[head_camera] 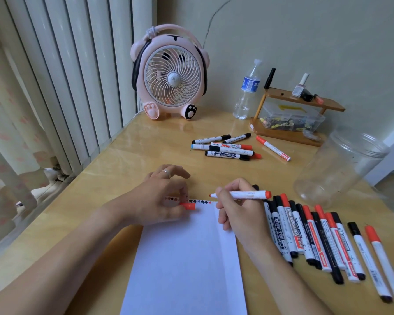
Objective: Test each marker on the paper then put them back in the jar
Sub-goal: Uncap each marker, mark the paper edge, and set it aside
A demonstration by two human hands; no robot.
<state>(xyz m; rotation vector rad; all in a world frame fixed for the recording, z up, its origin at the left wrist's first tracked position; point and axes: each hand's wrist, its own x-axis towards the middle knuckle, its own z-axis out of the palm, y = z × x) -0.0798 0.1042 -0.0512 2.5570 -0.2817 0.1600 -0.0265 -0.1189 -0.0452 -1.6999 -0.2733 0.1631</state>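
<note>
A white sheet of paper (187,258) lies on the wooden table in front of me, with small red and black marks along its top edge. My right hand (239,210) grips an uncapped red marker (248,194), tip pointing left just above the paper's top right corner. My left hand (159,198) rests on the paper's top left corner and pinches the red cap (188,206). A row of several capped red and black markers (316,242) lies right of the paper. Another small pile of markers (228,147) lies farther back. The clear plastic jar (337,169) stands empty at the right.
A pink desk fan (171,73) stands at the back of the table (132,155). A water bottle (248,89) and a small wooden shelf (296,112) with a plastic box and little bottles are at the back right. A radiator and curtain fill the left.
</note>
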